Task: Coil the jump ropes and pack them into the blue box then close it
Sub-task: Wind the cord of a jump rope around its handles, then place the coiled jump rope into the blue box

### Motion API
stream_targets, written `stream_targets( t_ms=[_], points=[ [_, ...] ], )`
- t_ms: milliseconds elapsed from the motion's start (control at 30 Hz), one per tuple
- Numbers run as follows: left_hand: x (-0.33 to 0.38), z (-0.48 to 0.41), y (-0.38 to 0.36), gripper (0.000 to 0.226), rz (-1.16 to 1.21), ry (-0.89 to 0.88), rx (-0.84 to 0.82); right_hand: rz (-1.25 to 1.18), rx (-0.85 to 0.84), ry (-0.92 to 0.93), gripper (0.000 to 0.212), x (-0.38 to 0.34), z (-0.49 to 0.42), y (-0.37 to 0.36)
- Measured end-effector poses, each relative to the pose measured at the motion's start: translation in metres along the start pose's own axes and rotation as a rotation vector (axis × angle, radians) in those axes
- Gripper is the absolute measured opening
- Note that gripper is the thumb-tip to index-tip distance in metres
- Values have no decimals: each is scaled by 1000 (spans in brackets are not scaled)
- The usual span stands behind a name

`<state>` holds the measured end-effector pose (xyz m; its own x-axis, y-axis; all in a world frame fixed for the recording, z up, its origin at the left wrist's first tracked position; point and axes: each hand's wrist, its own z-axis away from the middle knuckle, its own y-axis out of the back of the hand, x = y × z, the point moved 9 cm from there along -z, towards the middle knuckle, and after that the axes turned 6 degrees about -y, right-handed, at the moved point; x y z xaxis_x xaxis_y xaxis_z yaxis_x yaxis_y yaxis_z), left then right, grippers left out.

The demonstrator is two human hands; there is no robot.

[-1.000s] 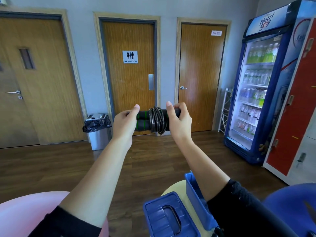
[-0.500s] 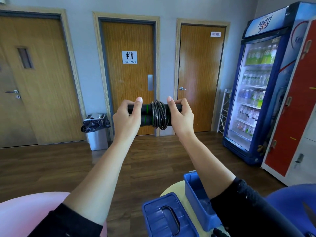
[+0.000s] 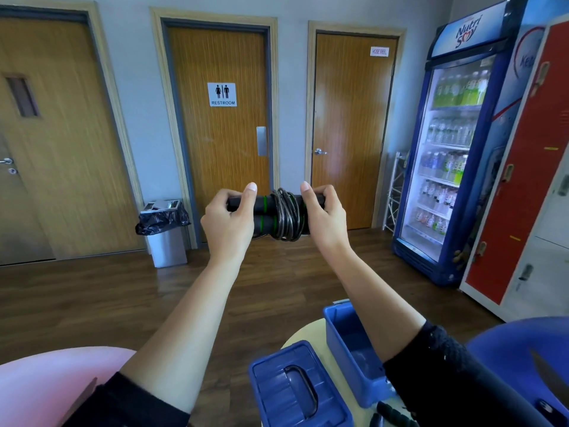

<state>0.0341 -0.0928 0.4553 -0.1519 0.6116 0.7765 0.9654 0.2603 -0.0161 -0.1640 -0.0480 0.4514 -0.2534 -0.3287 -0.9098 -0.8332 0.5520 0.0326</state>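
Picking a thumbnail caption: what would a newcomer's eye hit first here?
The coiled jump rope, held up mid-frame between the left hand and right hand, cord wound round its two black handles. Below, the open blue box sits on a table, its lid beside it. A lit drinks fridge stands at right.

Rope: glossy dark coiled jump-rope cord; matt black handles.
Box: smooth blue plastic box; ribbed blue plastic lid.
Bin: brushed silver metal bin.
Floor: dark wood-plank floor.
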Motion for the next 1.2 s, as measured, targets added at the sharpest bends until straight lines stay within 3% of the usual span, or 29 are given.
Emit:
stream_targets(
  t_ms=[100,233,367,433,567,667,900,1033,1067,1133,1167,1200],
  points=[
    [-10,11,-12,31,44,84,35,-45,-4,-123,40,19,-5,10],
    [-31,30,-37,31,111,255,131,-380,24,-505,76,78,-6,21],
    [-58,66,-74,31,189,389,226,-501,-182,-611,107,113,11,15],
    [-64,87,-96,30,174,405,233,-574,-159,-607,102,131,8,27],
    [-83,123,-141,25,152,461,206,-533,-92,-659,58,168,-4,67],
    [-95,143,-173,22,126,498,119,-493,-90,-720,42,198,-13,97],
    [-163,180,-219,15,-14,672,-149,-324,-172,-825,49,274,-38,153],
    [-207,202,-226,13,-333,658,-416,-153,-262,-883,97,339,-43,168],
    [-216,209,-228,17,-375,673,-465,-119,-303,-908,94,355,-41,168],
    [-234,222,-232,26,-467,669,-550,-80,-341,-937,53,385,-34,166],
    [-243,228,-235,33,-519,647,-598,-46,-356,-945,44,401,-32,165],
    [-252,234,-238,40,-561,629,-648,3,-382,-950,49,417,-28,162]
  ],
)
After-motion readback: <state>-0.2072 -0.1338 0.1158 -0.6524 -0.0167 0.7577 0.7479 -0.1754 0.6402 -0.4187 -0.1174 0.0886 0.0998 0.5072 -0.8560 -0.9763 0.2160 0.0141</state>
